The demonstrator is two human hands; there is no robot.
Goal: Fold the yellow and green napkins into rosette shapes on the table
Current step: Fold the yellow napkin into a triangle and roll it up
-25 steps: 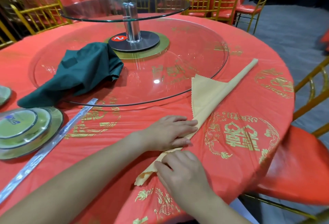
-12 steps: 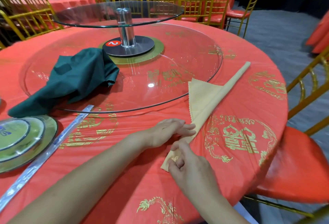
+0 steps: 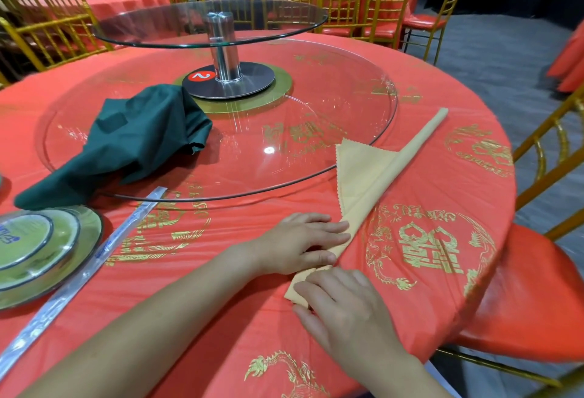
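Observation:
The yellow napkin (image 3: pixel 373 182) lies on the red tablecloth (image 3: pixel 221 296) as a long rolled strip running from near my hands up to the right, with a loose triangular flap over the glass edge. My left hand (image 3: pixel 303 241) presses flat on the strip, fingers straight. My right hand (image 3: pixel 341 306) rests on the strip's near end, fingers bent over its folded tip. The green napkin (image 3: pixel 126 141) sits crumpled on the glass turntable at the left, away from both hands.
A large glass turntable (image 3: pixel 316 91) with a raised smaller glass tier (image 3: pixel 215 23) fills the table's centre. Stacked plates (image 3: pixel 38 249) and wrapped chopsticks (image 3: pixel 82 274) lie at the left. A red-seated gold chair (image 3: pixel 531 287) stands at the right; more chairs stand beyond the table.
The near end of the yellow strip has been folded over and shortened. My right hand moved from the lower tip up beside my left hand, which stayed pressing the strip.

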